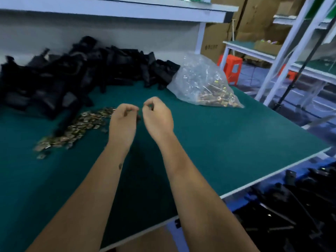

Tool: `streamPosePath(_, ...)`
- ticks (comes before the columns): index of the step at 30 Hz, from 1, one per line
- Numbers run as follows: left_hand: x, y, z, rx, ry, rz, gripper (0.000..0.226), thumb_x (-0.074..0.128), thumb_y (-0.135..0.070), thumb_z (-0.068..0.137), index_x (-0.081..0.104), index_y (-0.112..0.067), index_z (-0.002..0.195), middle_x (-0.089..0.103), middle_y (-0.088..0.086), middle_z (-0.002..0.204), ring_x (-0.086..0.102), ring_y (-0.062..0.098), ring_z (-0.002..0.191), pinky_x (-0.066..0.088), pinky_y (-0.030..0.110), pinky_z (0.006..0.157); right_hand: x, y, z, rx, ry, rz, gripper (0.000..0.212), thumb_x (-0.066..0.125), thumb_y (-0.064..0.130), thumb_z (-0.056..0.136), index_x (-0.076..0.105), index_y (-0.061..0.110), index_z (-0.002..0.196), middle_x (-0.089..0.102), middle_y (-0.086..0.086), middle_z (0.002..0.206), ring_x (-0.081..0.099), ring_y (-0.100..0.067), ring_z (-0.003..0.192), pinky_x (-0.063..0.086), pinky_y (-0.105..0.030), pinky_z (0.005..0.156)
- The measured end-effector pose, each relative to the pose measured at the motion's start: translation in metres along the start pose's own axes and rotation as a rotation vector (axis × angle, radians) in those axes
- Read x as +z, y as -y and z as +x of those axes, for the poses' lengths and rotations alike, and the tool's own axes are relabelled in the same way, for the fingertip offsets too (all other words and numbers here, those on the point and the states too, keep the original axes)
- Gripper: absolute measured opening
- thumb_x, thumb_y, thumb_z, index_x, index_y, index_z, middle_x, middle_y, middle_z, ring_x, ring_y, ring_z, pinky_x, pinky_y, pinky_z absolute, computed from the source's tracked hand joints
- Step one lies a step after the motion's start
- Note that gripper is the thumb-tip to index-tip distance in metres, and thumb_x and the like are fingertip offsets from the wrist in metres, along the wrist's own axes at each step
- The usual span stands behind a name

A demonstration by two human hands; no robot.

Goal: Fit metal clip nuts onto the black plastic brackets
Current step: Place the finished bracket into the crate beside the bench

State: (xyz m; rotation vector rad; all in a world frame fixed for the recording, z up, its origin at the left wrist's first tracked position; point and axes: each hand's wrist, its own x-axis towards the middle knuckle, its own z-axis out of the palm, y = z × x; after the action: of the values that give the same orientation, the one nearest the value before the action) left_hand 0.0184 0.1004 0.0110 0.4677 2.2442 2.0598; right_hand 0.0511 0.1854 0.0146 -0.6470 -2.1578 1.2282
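Observation:
My left hand (123, 115) and my right hand (157, 113) hover close together over the middle of the green table (209, 142), both with fingers curled toward the thumbs. A small dark piece (139, 116) shows at my left fingertips; blur hides what it is. Nothing can be made out in my right hand's pinch. A loose heap of brass-coloured metal clip nuts (78, 128) lies just left of my left hand. A big pile of black plastic brackets (72, 73) fills the table's back left.
A clear plastic bag of clip nuts (205, 84) lies at the back right of the table. A white shelf (127, 8) overhangs the back. Below the table's right edge sits a blue bin of black parts (291, 206). Cardboard boxes and orange stools stand beyond.

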Motion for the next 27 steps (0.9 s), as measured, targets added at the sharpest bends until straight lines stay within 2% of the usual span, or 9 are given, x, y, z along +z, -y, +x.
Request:
streamPosePath(2, -0.029, 0.017, 0.008, 0.003, -0.078, 0.1, 0.018, 0.048, -0.011, 0.098, 0.062, -0.019, 0.09, 0.059, -0.008, 0.084, 0.054, 0.001, 0.07, 0.043, 0.016, 0.064, 0.026, 0.003, 0.003, -0.017, 0.14, -0.081, 0.018, 0.045, 0.024, 0.096, 0.058, 0.024, 0.108, 0.061, 0.002, 0.104, 0.057, -0.016, 0.087, 0.046, -0.035, 0.07)
streamPosePath(5, -0.062, 0.03, 0.018, 0.005, -0.153, 0.222, 0.018, 0.048, -0.01, 0.098, 0.06, -0.021, 0.09, 0.058, -0.007, 0.084, 0.051, 0.008, 0.071, 0.042, 0.029, 0.067, 0.06, 0.006, 0.006, -0.036, 0.276, -0.162, 0.02, 0.045, 0.023, 0.096, 0.058, 0.023, 0.111, 0.062, -0.002, 0.103, 0.058, -0.021, 0.085, 0.043, -0.035, 0.064)
streamPosePath(8, -0.09, 0.04, 0.027, 0.098, -0.246, 0.436, 0.021, 0.049, -0.006, 0.094, 0.066, -0.018, 0.093, 0.064, 0.001, 0.098, 0.057, 0.026, 0.095, 0.048, 0.043, 0.086, 0.081, 0.006, 0.008, -0.085, 0.288, -0.274, 0.021, 0.047, 0.023, 0.094, 0.064, 0.021, 0.107, 0.065, -0.004, 0.098, 0.06, -0.026, 0.088, 0.049, -0.041, 0.075)
streamPosePath(10, -0.105, 0.045, 0.033, 0.158, -0.351, 0.63, 0.024, 0.051, -0.007, 0.091, 0.07, -0.02, 0.095, 0.061, 0.005, 0.122, 0.043, 0.033, 0.122, 0.037, 0.041, 0.104, 0.086, 0.001, 0.01, -0.099, 0.269, -0.273, 0.02, 0.048, 0.021, 0.094, 0.066, 0.021, 0.102, 0.064, 0.0, 0.096, 0.06, -0.023, 0.086, 0.05, -0.042, 0.081)
streamPosePath(13, -0.119, 0.05, 0.046, 0.022, -0.284, 0.858, 0.027, 0.052, -0.021, 0.095, 0.068, -0.029, 0.115, 0.028, 0.009, 0.159, 0.014, 0.031, 0.147, 0.015, 0.043, 0.118, 0.086, -0.007, 0.013, -0.072, 0.256, -0.167, 0.017, 0.047, 0.024, 0.096, 0.063, 0.027, 0.091, 0.063, 0.007, 0.085, 0.06, -0.016, 0.071, 0.049, -0.034, 0.064)
streamPosePath(15, -0.121, 0.054, 0.053, -0.099, -0.174, 0.961, 0.036, 0.048, -0.031, 0.098, 0.061, -0.028, 0.132, 0.021, 0.012, 0.162, 0.018, 0.034, 0.147, 0.014, 0.046, 0.12, 0.086, -0.009, 0.012, -0.063, 0.245, -0.13, 0.018, 0.048, 0.026, 0.096, 0.062, 0.031, 0.086, 0.063, 0.011, 0.083, 0.06, -0.013, 0.068, 0.046, -0.03, 0.058)
streamPosePath(18, -0.118, 0.058, 0.056, -0.128, -0.165, 1.015, 0.043, 0.045, -0.031, 0.099, 0.056, -0.02, 0.139, 0.033, 0.013, 0.156, 0.03, 0.038, 0.139, 0.022, 0.047, 0.115, 0.086, -0.009, 0.011, -0.073, 0.24, -0.12, 0.019, 0.048, 0.025, 0.096, 0.065, 0.026, 0.087, 0.064, 0.009, 0.081, 0.06, -0.015, 0.069, 0.047, -0.031, 0.061)
streamPosePath(24, -0.126, 0.062, 0.052, 0.113, -0.33, 0.857, 0.046, 0.045, 0.002, 0.092, 0.062, -0.011, 0.133, 0.052, 0.011, 0.143, 0.049, 0.039, 0.121, 0.038, 0.043, 0.105, 0.088, -0.007, 0.008, -0.081, 0.201, -0.094, 0.02, 0.048, 0.023, 0.096, 0.065, 0.025, 0.086, 0.064, 0.007, 0.077, 0.058, -0.017, 0.064, 0.045, -0.033, 0.057)
streamPosePath(27, -0.125, 0.059, 0.05, 0.207, -0.381, 0.689, 0.05, 0.041, 0.011, 0.092, 0.062, -0.008, 0.133, 0.053, 0.006, 0.142, 0.051, 0.028, 0.125, 0.038, 0.029, 0.106, 0.087, -0.008, 0.007, -0.083, 0.157, -0.034, 0.018, 0.049, 0.025, 0.097, 0.064, 0.026, 0.087, 0.062, 0.009, 0.082, 0.055, -0.008, 0.063, 0.043, -0.028, 0.056)
